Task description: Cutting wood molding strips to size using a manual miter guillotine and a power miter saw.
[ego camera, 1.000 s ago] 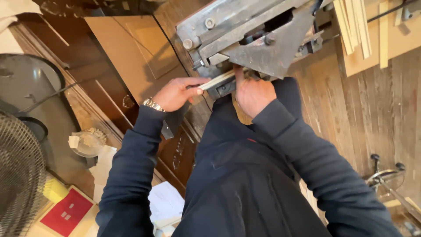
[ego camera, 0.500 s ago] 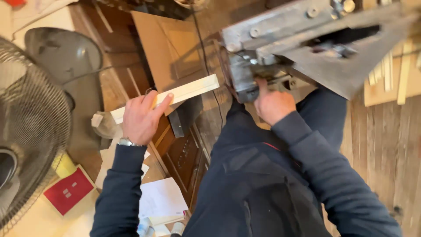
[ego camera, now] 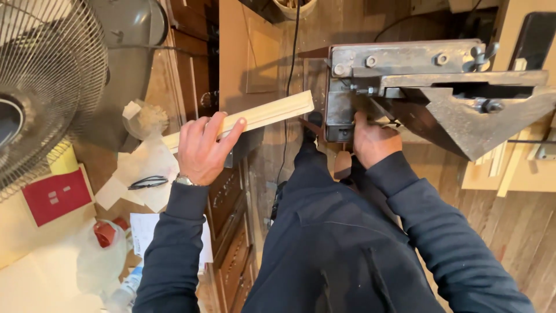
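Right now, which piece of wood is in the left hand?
Start at the big fan on the left. Just right of it, the left hand grips a pale moulding strip, the only long profiled stick held up in the air.

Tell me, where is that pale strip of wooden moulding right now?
In the head view, the wooden moulding sits left of centre, gripped in the left hand, its free end pointing toward the grey metal machine where the right hand rests.

Big wire-caged fan is sitting far left, with a red booklet lying under it. Black glasses are resting on scrap paper. Pale wood strips are leaning at right, black cord hanging down the middle.
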